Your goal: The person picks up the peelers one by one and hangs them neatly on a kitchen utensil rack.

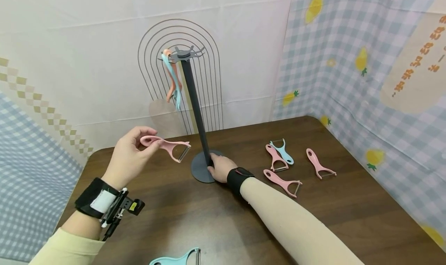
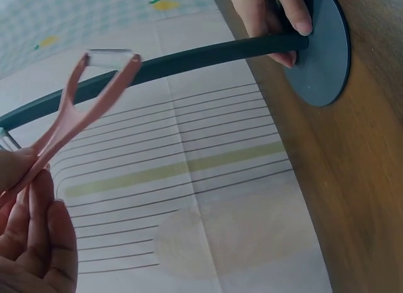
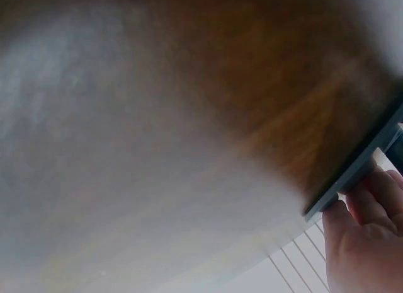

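Observation:
My left hand (image 1: 129,153) pinches a pink peeler (image 1: 167,145) by its handle between thumb and fingers, left of a dark upright stand (image 1: 196,106). The peeler's blade end points right, toward the pole. In the left wrist view the same pink peeler (image 2: 70,120) appears in front of the pole. Low on the stand, my right hand (image 1: 221,169) holds the pole just above the round base (image 1: 200,171). From the left hooks at the stand's top hang a light blue peeler (image 1: 177,92) and an orange one (image 1: 170,88), partly overlapping.
Right of the stand lie several pink peelers, among them a lone one (image 1: 317,162) and a nearer one (image 1: 283,181), plus a blue peeler (image 1: 286,155) touching another pink one (image 1: 275,154). A turquoise peeler (image 1: 174,261) is cut off at the table's near edge. Patterned cloth hangs behind.

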Available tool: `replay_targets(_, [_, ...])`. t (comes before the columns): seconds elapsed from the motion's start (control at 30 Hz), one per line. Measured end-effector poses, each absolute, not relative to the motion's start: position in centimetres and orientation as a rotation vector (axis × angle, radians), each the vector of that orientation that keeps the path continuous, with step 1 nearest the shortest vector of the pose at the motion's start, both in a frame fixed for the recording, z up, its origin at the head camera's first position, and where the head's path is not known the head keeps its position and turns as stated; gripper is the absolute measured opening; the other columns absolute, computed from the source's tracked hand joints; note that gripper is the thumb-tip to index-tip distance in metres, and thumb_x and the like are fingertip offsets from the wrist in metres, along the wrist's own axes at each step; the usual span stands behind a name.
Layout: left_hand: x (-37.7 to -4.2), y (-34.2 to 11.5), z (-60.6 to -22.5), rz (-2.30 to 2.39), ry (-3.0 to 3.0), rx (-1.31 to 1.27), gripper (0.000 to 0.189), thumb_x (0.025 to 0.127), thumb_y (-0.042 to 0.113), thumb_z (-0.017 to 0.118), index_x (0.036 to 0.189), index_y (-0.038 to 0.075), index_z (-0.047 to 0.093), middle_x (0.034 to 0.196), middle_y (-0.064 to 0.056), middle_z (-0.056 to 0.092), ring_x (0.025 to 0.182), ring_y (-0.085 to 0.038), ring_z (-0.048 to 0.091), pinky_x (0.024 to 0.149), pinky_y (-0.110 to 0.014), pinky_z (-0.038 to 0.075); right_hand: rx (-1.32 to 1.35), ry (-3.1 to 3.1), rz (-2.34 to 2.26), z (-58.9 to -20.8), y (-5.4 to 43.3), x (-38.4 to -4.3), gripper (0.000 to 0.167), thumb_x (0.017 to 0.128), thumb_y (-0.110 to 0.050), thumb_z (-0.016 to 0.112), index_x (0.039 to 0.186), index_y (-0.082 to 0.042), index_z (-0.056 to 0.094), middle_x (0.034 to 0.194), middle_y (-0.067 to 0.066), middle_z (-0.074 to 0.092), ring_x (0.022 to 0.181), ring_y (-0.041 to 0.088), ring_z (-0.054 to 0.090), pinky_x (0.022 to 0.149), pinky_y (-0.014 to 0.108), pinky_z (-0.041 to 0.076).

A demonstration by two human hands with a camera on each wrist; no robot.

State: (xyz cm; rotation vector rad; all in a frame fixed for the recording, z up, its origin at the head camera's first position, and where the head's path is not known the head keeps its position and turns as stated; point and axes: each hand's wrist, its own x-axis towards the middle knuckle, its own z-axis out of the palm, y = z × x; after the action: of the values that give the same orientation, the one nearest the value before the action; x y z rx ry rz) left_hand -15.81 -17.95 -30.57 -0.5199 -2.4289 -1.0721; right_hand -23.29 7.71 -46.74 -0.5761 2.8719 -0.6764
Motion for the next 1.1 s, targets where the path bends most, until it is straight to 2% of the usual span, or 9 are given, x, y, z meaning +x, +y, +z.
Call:
replay_targets(0.37, [-16.2,-16.4,-29.4,-1.154,-2.296,-0.517,0.027,0.091,0.018,0.07,0.113,0.007,0.06,0.089,-0.001,0.071,0.072,-0.007,0.06,0.063,-0.015,0.045,-0.56,2.873,-0.664,-46.4,7.5,-23.2,0.055,0.098,-0.03,0.057,0.146,-0.008,0.04,0.127,0.011,0.061,0.116,0.026,0.058,0.097,0.04,0.045])
replay_targets(0.5, [-16.4,-15.7,-28.2,-1.166,-2.235,-0.483,0.024,0.09,0.018,0.07,0.109,0.006,0.062,0.087,-0.001,0.07,0.067,-0.01,0.057,0.057,-0.017,0.041,-0.548,2.867,-0.663,-46.5,7.5,-23.3,0.056,0.098,-0.031,0.057,0.147,-0.008,0.039,0.128,0.011,0.06,0.117,0.027,0.057,0.098,0.04,0.044])
replay_targets(0.63, [-15.7,-14.2,-26.1,-1.191,-2.172,-0.472,0.02,0.09,0.014,0.071,0.101,0.0,0.062,0.084,-0.005,0.068,0.063,-0.013,0.053,0.053,-0.02,0.037,-0.532,2.864,-0.661,-46.5,7.6,-23.2,0.056,0.099,-0.031,0.056,0.147,-0.009,0.039,0.129,0.011,0.06,0.118,0.027,0.056,0.099,0.04,0.044])
replay_targets(0.83, [-15.1,-12.9,-24.3,-1.215,-2.142,-0.481,0.02,0.09,0.01,0.07,0.1,-0.004,0.061,0.085,-0.009,0.067,0.065,-0.012,0.054,0.056,-0.018,0.039,-0.526,2.857,-0.668,-46.4,7.6,-23.1,0.055,0.099,-0.031,0.057,0.147,-0.009,0.039,0.129,0.01,0.06,0.118,0.026,0.056,0.098,0.04,0.044])
replay_targets(0.97, [-15.5,-12.8,-24.2,-1.229,-2.165,-0.512,0.019,0.091,0.007,0.068,0.103,-0.005,0.059,0.089,-0.011,0.066,0.069,-0.012,0.056,0.059,-0.017,0.041,-0.532,2.86,-0.684,-46.5,7.6,-23.2,0.054,0.098,-0.03,0.057,0.146,-0.01,0.041,0.127,0.01,0.061,0.117,0.026,0.057,0.098,0.04,0.044])
replay_targets(1.1, [-16.5,-13.3,-25.1,-1.248,-2.183,-0.534,0.021,0.091,0.007,0.068,0.107,-0.003,0.059,0.091,-0.008,0.065,0.072,-0.012,0.057,0.059,-0.018,0.042,-0.535,2.867,-0.684,-46.6,7.5,-23.3,0.054,0.098,-0.031,0.057,0.146,-0.011,0.041,0.127,0.009,0.061,0.117,0.025,0.057,0.098,0.04,0.044])
